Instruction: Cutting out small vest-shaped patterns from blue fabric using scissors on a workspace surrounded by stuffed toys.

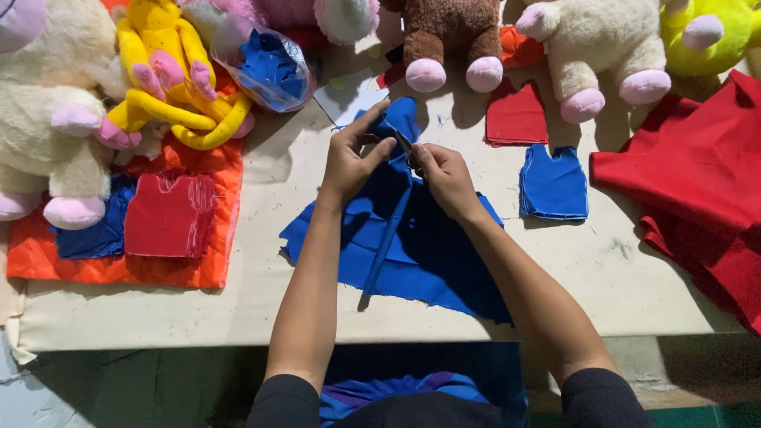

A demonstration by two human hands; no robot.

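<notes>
Pinching blue fabric (412, 238), left hand (349, 162), right hand (444, 178)

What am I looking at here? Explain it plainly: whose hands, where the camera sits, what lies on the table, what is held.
There is one picture, taken by a camera worn on a person's head, looking down at their own two bare hands. No machine is involved. The left hand and right hand both pinch a large piece of blue cloth near its top; a small dark tool may sit between them, too unclear to name. The cloth lies on a pale table. Around it lie a stack of blue cut pieces, red cut pieces on orange quilted fabric, red cloth and plush toys, including a yellow one.
</notes>
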